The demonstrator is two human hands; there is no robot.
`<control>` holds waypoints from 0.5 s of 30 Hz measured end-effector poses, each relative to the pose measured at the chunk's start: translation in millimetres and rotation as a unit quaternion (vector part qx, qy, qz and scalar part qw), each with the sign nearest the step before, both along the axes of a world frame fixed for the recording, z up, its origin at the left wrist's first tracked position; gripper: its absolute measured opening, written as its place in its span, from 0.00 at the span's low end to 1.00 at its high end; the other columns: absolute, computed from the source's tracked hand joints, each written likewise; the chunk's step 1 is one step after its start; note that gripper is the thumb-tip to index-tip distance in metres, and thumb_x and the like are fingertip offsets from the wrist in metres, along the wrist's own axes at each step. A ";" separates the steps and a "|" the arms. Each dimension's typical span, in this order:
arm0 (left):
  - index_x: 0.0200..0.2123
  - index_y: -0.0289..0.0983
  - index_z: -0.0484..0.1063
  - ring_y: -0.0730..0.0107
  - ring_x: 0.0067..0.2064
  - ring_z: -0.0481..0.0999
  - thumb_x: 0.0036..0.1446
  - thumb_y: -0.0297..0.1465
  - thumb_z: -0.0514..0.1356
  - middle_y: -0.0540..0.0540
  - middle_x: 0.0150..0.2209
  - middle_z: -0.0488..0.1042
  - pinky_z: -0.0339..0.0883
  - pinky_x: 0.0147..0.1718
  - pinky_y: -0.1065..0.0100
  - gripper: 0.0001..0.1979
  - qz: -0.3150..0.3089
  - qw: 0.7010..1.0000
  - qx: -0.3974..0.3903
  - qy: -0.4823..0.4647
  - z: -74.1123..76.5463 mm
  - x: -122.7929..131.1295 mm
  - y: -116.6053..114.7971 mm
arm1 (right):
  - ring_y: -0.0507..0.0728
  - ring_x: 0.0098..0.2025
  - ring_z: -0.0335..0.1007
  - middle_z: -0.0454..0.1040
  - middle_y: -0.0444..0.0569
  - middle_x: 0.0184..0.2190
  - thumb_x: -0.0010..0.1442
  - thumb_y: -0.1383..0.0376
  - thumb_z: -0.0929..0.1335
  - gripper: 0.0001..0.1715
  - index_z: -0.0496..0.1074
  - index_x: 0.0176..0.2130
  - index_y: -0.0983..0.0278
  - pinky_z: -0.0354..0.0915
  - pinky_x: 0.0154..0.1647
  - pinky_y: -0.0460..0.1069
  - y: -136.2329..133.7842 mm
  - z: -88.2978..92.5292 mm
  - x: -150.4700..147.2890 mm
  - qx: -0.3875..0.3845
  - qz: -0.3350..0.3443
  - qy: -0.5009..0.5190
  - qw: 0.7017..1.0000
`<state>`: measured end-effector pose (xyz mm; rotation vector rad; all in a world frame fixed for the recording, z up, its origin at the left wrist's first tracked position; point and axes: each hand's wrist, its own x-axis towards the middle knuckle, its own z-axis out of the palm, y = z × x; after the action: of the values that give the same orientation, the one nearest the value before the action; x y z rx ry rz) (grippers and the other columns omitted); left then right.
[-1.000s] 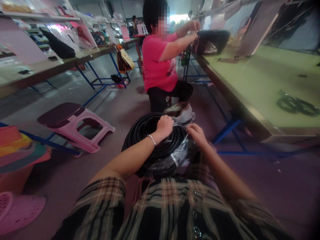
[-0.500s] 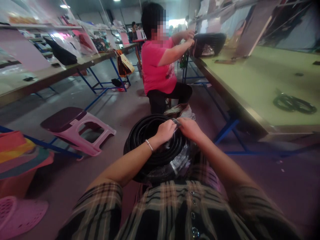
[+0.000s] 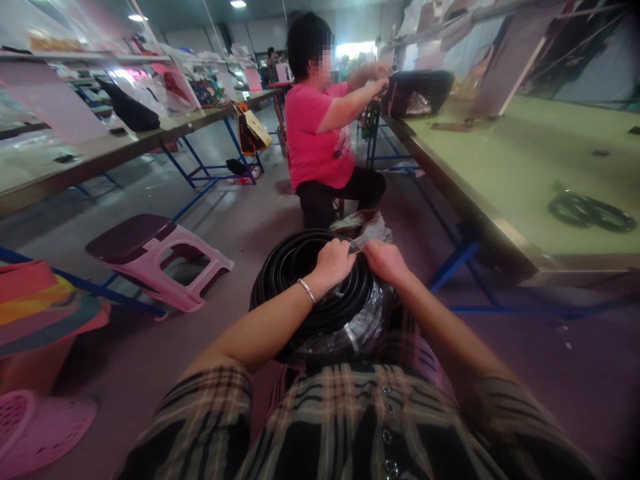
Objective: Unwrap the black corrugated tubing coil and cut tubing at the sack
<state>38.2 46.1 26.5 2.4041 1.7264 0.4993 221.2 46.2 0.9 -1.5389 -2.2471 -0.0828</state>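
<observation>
Coil: a black conduit coil point(image 3: 285, 263) is resting against the plaid shirt point(image 3: 325, 420), apparently on the lap, which is steadying it; clear plastic wrap point(image 3: 367, 320) is clinging to its lower side.
Left hand point(image 3: 333, 262): clenching over the top turns, pinning them down.
Right hand point(image 3: 385, 260): curling at the coil's edge; whether it is grasping anything, I cannot tell.
Nearby: a co-worker point(image 3: 320, 133) is working at a tabletop point(image 3: 500, 167).
</observation>
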 end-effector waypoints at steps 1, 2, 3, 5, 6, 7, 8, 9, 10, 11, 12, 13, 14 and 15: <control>0.44 0.35 0.76 0.50 0.52 0.77 0.67 0.36 0.58 0.35 0.49 0.77 0.69 0.51 0.56 0.12 -0.005 1.000 0.008 0.024 1.6 0.2 0.0 | 0.58 0.35 0.69 0.79 0.57 0.37 0.73 0.66 0.60 0.15 0.74 0.40 0.66 0.54 0.36 0.49 -0.4 -1.5 0.9 -0.001 0.000 0.005 1.000; 0.43 0.35 0.77 0.50 0.52 0.76 0.66 0.36 0.58 0.34 0.49 0.76 0.69 0.50 0.56 0.11 -0.009 0.999 0.012 0.039 2.8 0.3 0.2 | 0.58 0.35 0.69 0.79 0.57 0.37 0.72 0.66 0.60 0.15 0.74 0.40 0.66 0.54 0.37 0.49 -0.6 -2.6 1.3 -0.005 0.000 0.009 1.000; 0.42 0.36 0.77 0.50 0.51 0.76 0.65 0.34 0.59 0.35 0.48 0.76 0.69 0.49 0.56 0.10 -0.014 0.999 0.011 0.047 3.3 0.3 0.7 | 0.58 0.35 0.69 0.78 0.57 0.37 0.72 0.66 0.61 0.14 0.74 0.39 0.66 0.55 0.37 0.49 -0.6 -3.5 1.2 -0.009 0.002 0.012 1.000; 0.39 0.36 0.78 0.52 0.49 0.77 0.64 0.31 0.58 0.37 0.45 0.77 0.69 0.48 0.58 0.08 -0.030 0.999 0.004 0.043 2.3 -0.1 2.5 | 0.58 0.36 0.70 0.78 0.57 0.37 0.71 0.67 0.61 0.14 0.74 0.39 0.66 0.58 0.39 0.49 -1.5 -4.4 0.0 -0.018 0.010 0.017 1.000; 0.37 0.37 0.77 0.54 0.47 0.77 0.64 0.30 0.58 0.38 0.43 0.77 0.69 0.47 0.58 0.08 -0.038 0.999 0.000 0.035 1.1 -0.7 3.6 | 0.59 0.37 0.71 0.79 0.57 0.37 0.71 0.67 0.61 0.14 0.74 0.39 0.65 0.59 0.39 0.49 -3.6 -4.2 -0.5 -0.021 0.015 0.023 0.999; 0.36 0.37 0.77 0.56 0.46 0.77 0.64 0.30 0.58 0.39 0.42 0.77 0.69 0.46 0.59 0.08 -0.044 0.999 -0.003 0.024 -0.3 -1.4 4.6 | 0.59 0.38 0.72 0.79 0.57 0.37 0.71 0.67 0.61 0.13 0.75 0.39 0.65 0.61 0.40 0.49 -7.8 -3.0 -0.2 -0.020 0.018 0.034 0.999; 0.35 0.38 0.77 0.57 0.45 0.76 0.64 0.30 0.57 0.40 0.41 0.77 0.68 0.46 0.60 0.08 -0.047 0.999 -0.003 0.013 -1.6 -2.5 5.5 | 0.59 0.39 0.73 0.79 0.56 0.38 0.70 0.67 0.62 0.13 0.75 0.40 0.65 0.63 0.41 0.50 -14.7 -0.5 1.7 -0.011 0.020 0.052 0.998; 0.35 0.38 0.76 0.58 0.45 0.76 0.64 0.30 0.57 0.41 0.41 0.77 0.68 0.46 0.60 0.08 -0.044 0.999 0.000 0.004 -2.5 -3.7 5.9 | 0.59 0.40 0.74 0.80 0.55 0.39 0.70 0.67 0.63 0.12 0.75 0.42 0.64 0.64 0.42 0.50 -24.8 3.8 5.9 0.007 0.022 0.073 0.997; 0.35 0.38 0.76 0.58 0.45 0.76 0.64 0.30 0.57 0.41 0.41 0.77 0.68 0.46 0.61 0.08 -0.039 0.999 0.006 -0.001 -2.8 -5.0 5.9 | 0.59 0.41 0.75 0.80 0.54 0.40 0.69 0.66 0.64 0.11 0.76 0.44 0.64 0.66 0.42 0.50 -38.3 10.4 12.9 0.035 0.022 0.095 0.995; 0.35 0.38 0.75 0.59 0.45 0.76 0.64 0.30 0.57 0.41 0.41 0.77 0.68 0.46 0.61 0.07 -0.032 0.999 0.015 -0.001 -2.5 -6.4 5.4 | 0.59 0.41 0.76 0.81 0.53 0.40 0.69 0.64 0.65 0.11 0.76 0.46 0.63 0.68 0.43 0.50 -54.6 19.5 23.1 0.073 0.017 0.112 0.991; 0.35 0.38 0.75 0.58 0.46 0.75 0.64 0.29 0.57 0.41 0.42 0.77 0.68 0.47 0.61 0.07 -0.025 0.999 0.024 0.002 -1.7 -7.8 4.5 | 0.59 0.41 0.77 0.81 0.52 0.41 0.69 0.62 0.66 0.11 0.76 0.47 0.62 0.69 0.43 0.51 -72.9 31.1 36.2 0.117 0.013 0.117 0.986; 0.36 0.37 0.75 0.58 0.47 0.75 0.64 0.29 0.57 0.41 0.42 0.77 0.67 0.47 0.61 0.07 -0.021 0.999 0.034 0.006 -0.7 -9.2 3.7 | 0.59 0.41 0.77 0.81 0.52 0.41 0.69 0.60 0.66 0.11 0.77 0.47 0.61 0.70 0.43 0.52 -92.0 45.2 51.8 0.166 -0.006 0.114 0.980; 0.36 0.37 0.74 0.58 0.47 0.75 0.63 0.29 0.57 0.41 0.42 0.77 0.67 0.47 0.61 0.06 -0.019 0.999 0.040 0.011 0.3 -10.7 3.1 | 0.59 0.40 0.78 0.82 0.52 0.40 0.69 0.60 0.67 0.11 0.77 0.46 0.61 0.70 0.42 0.52 -110.3 61.2 69.1 0.215 -0.039 0.100 0.971; 0.36 0.37 0.74 0.58 0.47 0.75 0.63 0.29 0.57 0.41 0.42 0.77 0.67 0.47 0.61 0.06 -0.020 0.999 0.043 0.014 1.0 -12.2 3.2 | 0.59 0.39 0.78 0.82 0.52 0.39 0.69 0.60 0.68 0.10 0.78 0.45 0.61 0.69 0.42 0.51 -126.3 78.5 87.5 0.265 -0.083 0.078 0.957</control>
<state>25.9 49.2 27.5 2.5105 1.6988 0.5468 308.7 -80.1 79.4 -1.3710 -1.7731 -0.5467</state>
